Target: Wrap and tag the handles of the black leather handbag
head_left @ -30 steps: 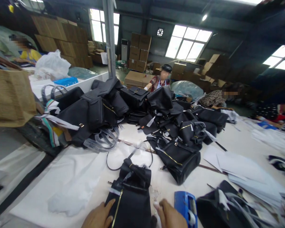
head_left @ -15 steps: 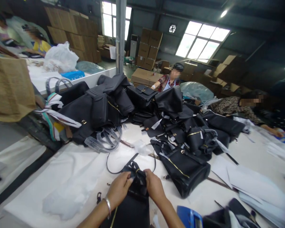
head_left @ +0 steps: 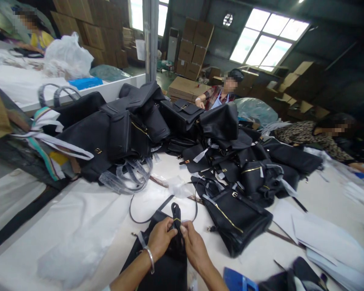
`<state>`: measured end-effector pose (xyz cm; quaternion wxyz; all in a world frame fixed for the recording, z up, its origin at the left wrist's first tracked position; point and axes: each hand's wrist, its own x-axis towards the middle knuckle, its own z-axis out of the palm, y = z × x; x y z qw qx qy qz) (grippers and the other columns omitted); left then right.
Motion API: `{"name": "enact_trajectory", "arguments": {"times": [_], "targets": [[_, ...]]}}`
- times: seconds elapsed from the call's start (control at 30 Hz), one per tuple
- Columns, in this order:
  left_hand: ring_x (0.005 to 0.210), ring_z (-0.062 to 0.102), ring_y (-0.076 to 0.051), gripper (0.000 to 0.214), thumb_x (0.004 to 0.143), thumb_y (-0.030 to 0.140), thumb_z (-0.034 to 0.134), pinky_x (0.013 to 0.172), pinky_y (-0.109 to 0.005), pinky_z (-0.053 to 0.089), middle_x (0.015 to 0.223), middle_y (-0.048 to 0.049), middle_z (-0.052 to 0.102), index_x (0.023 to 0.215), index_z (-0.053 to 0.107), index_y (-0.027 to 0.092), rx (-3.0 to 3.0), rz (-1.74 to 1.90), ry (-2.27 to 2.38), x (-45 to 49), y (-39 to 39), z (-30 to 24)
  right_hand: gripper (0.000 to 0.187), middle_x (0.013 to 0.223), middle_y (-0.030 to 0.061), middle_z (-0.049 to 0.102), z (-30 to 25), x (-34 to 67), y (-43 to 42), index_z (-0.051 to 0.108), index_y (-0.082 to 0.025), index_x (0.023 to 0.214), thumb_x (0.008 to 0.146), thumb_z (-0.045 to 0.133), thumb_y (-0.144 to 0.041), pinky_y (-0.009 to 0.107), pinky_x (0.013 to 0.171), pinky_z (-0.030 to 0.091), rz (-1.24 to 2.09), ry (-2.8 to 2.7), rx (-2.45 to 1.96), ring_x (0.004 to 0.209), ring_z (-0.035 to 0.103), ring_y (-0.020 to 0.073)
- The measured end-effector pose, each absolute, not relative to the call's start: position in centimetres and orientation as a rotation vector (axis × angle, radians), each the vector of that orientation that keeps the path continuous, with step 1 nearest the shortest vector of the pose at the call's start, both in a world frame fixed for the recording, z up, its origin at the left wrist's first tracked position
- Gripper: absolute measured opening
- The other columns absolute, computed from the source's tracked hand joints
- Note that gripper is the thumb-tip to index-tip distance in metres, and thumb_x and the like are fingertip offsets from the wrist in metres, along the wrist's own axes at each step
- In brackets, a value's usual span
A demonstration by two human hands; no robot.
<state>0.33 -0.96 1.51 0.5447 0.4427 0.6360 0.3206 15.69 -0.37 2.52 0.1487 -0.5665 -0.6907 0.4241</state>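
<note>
A black bag (head_left: 162, 268) lies before me at the table's near edge. Above its upper part, both my hands pinch a folded bundle of black strap (head_left: 176, 214) with a yellow band round it. My left hand (head_left: 162, 238), below a silver bangle (head_left: 149, 258), closes on the bundle's left side. My right hand (head_left: 194, 242) grips it from the right, fingertips close to the left ones. A thin black strap loops out on the white table beyond the bundle. Part of the bag is hidden under my hands and forearms.
Many black bags (head_left: 218, 125) are heaped across the table's far side. Another black bag with a gold zip (head_left: 233, 218) lies to my right. A blue object (head_left: 238, 279) sits near my right forearm, with white sheets (head_left: 324, 230) farther right. Other people work beyond the heap.
Both hands have drawn closer together around the strap bundle, which now stands up narrower and more gathered. The camera view has shifted slightly.
</note>
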Motion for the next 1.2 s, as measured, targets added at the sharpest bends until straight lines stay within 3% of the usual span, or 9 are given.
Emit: {"name": "enact_trajectory", "arguments": {"times": [0.2, 0.37, 0.53, 0.73, 0.87, 1.0, 1.2], "targets": [[0.079, 0.061, -0.017, 0.012, 0.081, 0.022, 0.050, 0.068, -0.024, 0.037, 0.082, 0.0004, 0.069, 0.085, 0.061, 0.022, 1.254, 0.650, 1.688, 1.0, -1.3, -0.2, 0.021, 0.088, 0.0075, 0.071, 4.9, 16.1, 1.2, 0.045, -0.020, 0.108, 0.092, 0.041, -0.032, 0.026, 0.064, 0.038, 0.959, -2.579, -1.636, 0.081, 0.067, 0.0232], [0.076, 0.058, -0.017, 0.009, 0.080, 0.022, 0.051, 0.065, -0.024, 0.033, 0.078, -0.0001, 0.065, 0.081, 0.059, 0.022, 1.383, 0.581, 1.702, 1.0, -1.2, -0.5, 0.016, 0.083, 0.0086, 0.072, 6.9, 18.4, 5.5, 0.057, -0.020, 0.096, 0.090, 0.042, -0.023, 0.027, 0.063, 0.034, 0.716, -2.920, -1.467, 0.076, 0.067, 0.0228], [0.070, 0.052, -0.016, 0.005, 0.073, 0.018, 0.055, 0.064, -0.024, 0.030, 0.067, 0.0032, 0.056, 0.068, 0.054, 0.020, 1.433, 0.599, 1.455, 0.1, -0.2, 0.0, 0.017, 0.086, 0.0057, 0.071, 5.0, 21.5, 11.1, 0.065, -0.023, 0.089, 0.086, 0.050, -0.031, 0.026, 0.070, 0.035, 0.831, -2.440, -1.811, 0.086, 0.064, 0.0211], [0.063, 0.045, -0.014, 0.007, 0.075, 0.021, 0.052, 0.060, -0.023, 0.030, 0.063, 0.0044, 0.049, 0.070, 0.054, 0.018, 1.152, 0.715, 1.169, -1.4, -0.6, -0.7, 0.026, 0.062, 0.0006, 0.066, -0.6, 24.8, 13.6, 0.066, -0.023, 0.081, 0.085, 0.043, -0.036, 0.025, 0.059, 0.036, 0.934, -2.051, -2.043, 0.063, 0.060, 0.0174], [0.068, 0.048, -0.015, 0.011, 0.078, 0.025, 0.052, 0.065, -0.024, 0.033, 0.069, 0.0020, 0.055, 0.074, 0.057, 0.016, 1.052, 0.731, 1.057, -1.9, -1.5, -1.8, 0.033, 0.062, 0.0017, 0.063, -1.7, 26.8, 14.6, 0.063, -0.020, 0.079, 0.084, 0.040, -0.043, 0.027, 0.061, 0.039, 0.953, -1.817, -2.024, 0.062, 0.059, 0.0187], [0.069, 0.047, -0.015, 0.018, 0.082, 0.032, 0.050, 0.066, -0.025, 0.034, 0.069, 0.0027, 0.051, 0.071, 0.051, 0.018, 1.011, 0.818, 1.187, -1.5, -1.4, -2.7, 0.041, 0.063, -0.0001, 0.061, -1.0, 26.5, 14.5, 0.062, -0.019, 0.091, 0.081, 0.042, -0.054, 0.027, 0.063, 0.042, 0.979, -1.659, -1.905, 0.065, 0.058, 0.0191], [0.065, 0.043, -0.014, 0.016, 0.080, 0.031, 0.050, 0.062, -0.024, 0.032, 0.064, 0.0055, 0.044, 0.070, 0.045, 0.020, 1.060, 0.803, 1.276, -1.2, -1.7, -2.6, 0.056, 0.063, 0.0008, 0.060, 0.7, 24.3, 9.5, 0.060, -0.017, 0.094, 0.079, 0.040, -0.067, 0.024, 0.043, 0.038, 1.109, -1.457, -1.796, 0.047, 0.048, 0.0144]]}}
